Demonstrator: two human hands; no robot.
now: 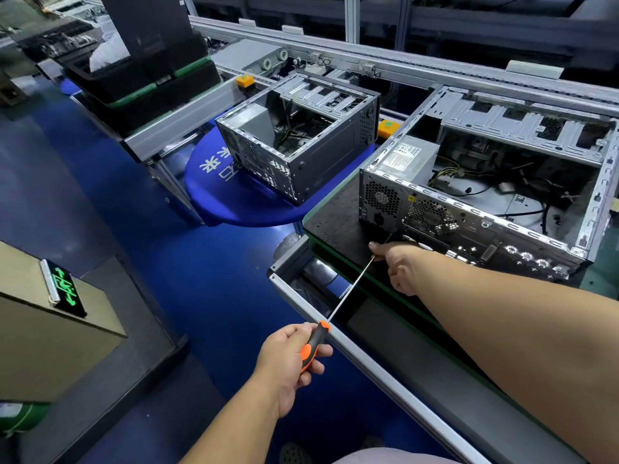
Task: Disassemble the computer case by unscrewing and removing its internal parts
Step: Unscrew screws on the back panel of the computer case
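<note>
Low in the middle of the frame, the left hand (290, 356) curls its fingers around the orange and black handle of a long screwdriver (338, 308). Further right, the right hand (400, 262) pinches the thin metal shaft near its tip. The open computer case (485, 185) sits at the right of the frame on a black mat (335, 216), and the tip points at its back panel.

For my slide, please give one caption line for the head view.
Left hand grips a long screwdriver, right hand steadies its shaft at the open computer case rear panel.

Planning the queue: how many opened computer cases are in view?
2: near case on the black mat by the hands, far case on the blue round stand. More may be hidden up the line.
</note>
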